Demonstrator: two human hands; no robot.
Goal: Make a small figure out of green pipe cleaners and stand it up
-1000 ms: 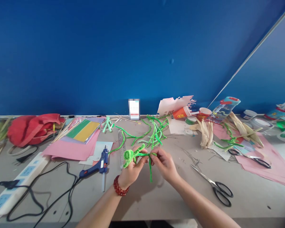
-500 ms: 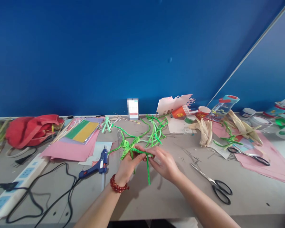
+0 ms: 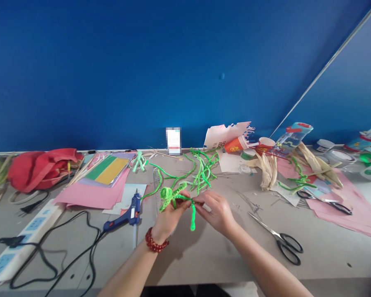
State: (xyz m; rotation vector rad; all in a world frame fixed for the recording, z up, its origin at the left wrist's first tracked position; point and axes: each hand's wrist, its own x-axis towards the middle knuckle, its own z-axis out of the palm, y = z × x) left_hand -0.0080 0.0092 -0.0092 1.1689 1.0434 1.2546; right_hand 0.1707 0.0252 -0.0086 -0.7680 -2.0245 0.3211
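A twisted green pipe cleaner figure (image 3: 167, 197) with a coiled round end and several limbs is pinched in my left hand (image 3: 168, 220). From it a green strand runs right to my right hand (image 3: 214, 210), whose thumb and fingers are closed on it. One green pipe cleaner end (image 3: 193, 218) hangs down between the hands, its tip thick and curled. My fingertips nearly meet, and the exact grip of the right fingers is partly hidden. Loose green pipe cleaners (image 3: 204, 167) lie in a tangle just beyond the hands.
A blue glue gun (image 3: 123, 218) with a black cord lies left, near a white power strip (image 3: 27, 235). Black-handled scissors (image 3: 281, 241) lie right. Behind are coloured papers (image 3: 106, 171), a red bag (image 3: 45, 169), paper cups (image 3: 236, 144) and dried husks (image 3: 267, 171).
The coiled end of the green figure has turned up and stands clearer above my left hand. The hanging strand looks shorter, its tip now curled. Both hands stay close together.
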